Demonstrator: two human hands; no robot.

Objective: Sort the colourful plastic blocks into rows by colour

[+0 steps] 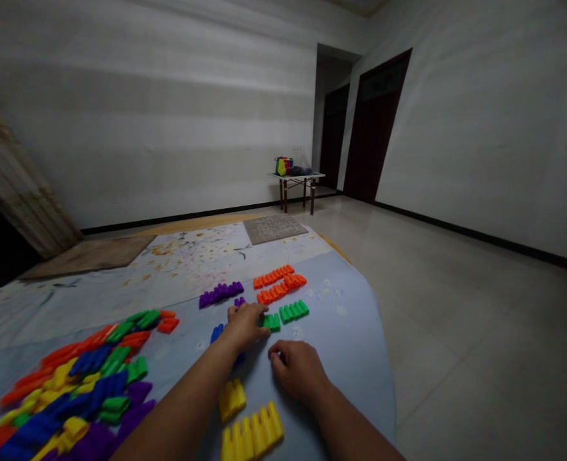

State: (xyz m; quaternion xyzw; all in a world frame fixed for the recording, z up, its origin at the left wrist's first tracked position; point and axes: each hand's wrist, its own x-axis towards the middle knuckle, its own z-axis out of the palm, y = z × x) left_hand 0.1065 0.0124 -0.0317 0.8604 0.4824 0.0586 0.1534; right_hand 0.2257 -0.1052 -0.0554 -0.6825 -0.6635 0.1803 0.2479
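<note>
My left hand reaches across the blue cloth, its thumb and forefinger closed at the left end of a row of green plastic pieces. More green pieces continue that row to the right. Just behind the fingers sits a small purple piece. Blue pieces are partly covered by my left hand and wrist. My right hand rests on the cloth nearer to me, fingers curled in, with nothing visible in them. Yellow pieces stand in rows between my forearms.
A mixed pile of coloured pieces lies at the left. Purple and orange rows are farther back. The round table's edge curves along the right. Mats lie at its far side; a small table stands by the wall.
</note>
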